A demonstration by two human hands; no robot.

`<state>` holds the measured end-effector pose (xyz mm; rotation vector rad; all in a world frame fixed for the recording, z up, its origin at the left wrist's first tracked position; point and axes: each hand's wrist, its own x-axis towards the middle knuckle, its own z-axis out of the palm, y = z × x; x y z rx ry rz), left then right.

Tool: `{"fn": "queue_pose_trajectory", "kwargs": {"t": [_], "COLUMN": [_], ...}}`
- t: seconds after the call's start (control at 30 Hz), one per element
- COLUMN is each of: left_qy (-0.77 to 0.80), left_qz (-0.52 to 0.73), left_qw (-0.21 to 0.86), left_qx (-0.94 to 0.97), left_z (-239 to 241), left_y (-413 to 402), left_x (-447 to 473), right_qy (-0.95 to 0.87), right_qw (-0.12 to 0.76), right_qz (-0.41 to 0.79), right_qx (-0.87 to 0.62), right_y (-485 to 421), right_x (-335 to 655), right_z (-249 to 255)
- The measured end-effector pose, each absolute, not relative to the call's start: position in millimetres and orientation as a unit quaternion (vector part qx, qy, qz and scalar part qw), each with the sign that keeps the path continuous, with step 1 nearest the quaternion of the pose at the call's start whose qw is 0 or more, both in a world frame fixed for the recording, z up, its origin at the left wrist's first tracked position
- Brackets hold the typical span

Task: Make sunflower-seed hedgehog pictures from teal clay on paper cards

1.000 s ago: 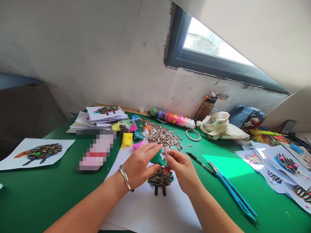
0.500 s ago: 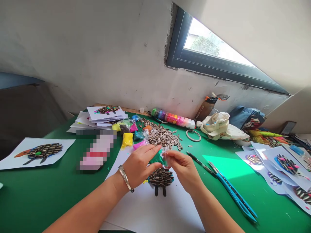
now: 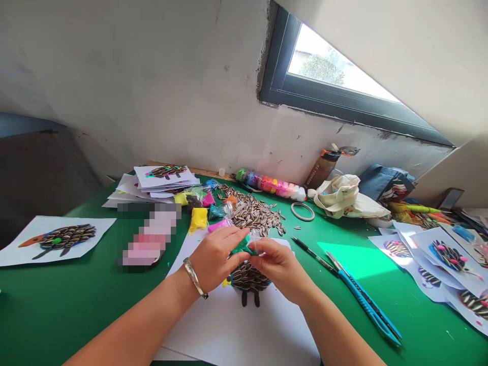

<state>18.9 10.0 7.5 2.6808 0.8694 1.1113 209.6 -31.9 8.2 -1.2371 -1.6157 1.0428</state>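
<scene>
Between my two hands is a small clear plastic bag of green clay (image 3: 243, 246). My left hand (image 3: 214, 258), with a silver bracelet at the wrist, grips the bag from the left. My right hand (image 3: 281, 268) pinches the bag's clear edge with thumb and fingers. Just beneath lies white paper (image 3: 236, 335) bearing a bird made of striped sunflower seeds (image 3: 249, 279), with two dark legs and a bit of yellow at its left. My hands cover the bird's upper part. Behind them are a yellow clay packet (image 3: 199, 219) and a pink clay packet (image 3: 218, 225).
Loose sunflower seeds (image 3: 259, 212) are heaped behind my hands. To the right lie a black pen (image 3: 314, 256), a blue utility knife (image 3: 366, 300) and a tape ring (image 3: 302, 212). Finished seed pictures (image 3: 61, 239) lie left, more at right. A bottle (image 3: 322, 169) stands near the wall.
My right hand has shifted slightly left and closer to my left hand, its fingers now nearer the green clay. The bag stays between both hands.
</scene>
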Motion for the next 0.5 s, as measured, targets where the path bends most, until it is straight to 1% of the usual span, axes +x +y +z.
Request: {"fn": "queue_pose_trajectory", "kwargs": {"t": [0.27,0.5], "left_qy": [0.278,0.279], "left_qz": [0.361,0.366], "left_qw": [0.068,0.052], "left_qx": [0.888,0.886], "left_z": [8.6,8.7], "left_y": [11.1,11.7], "left_x": [19.8,19.5], "right_qy": [-0.644,-0.611], "right_qw": [0.405,0.419], "right_qz": [0.436,0.451], "right_qx": [-0.481,-0.497], "right_y": [-32.3,-33.2], "right_x": [211.3,207.6], "right_z": [7.9,4.2]}}
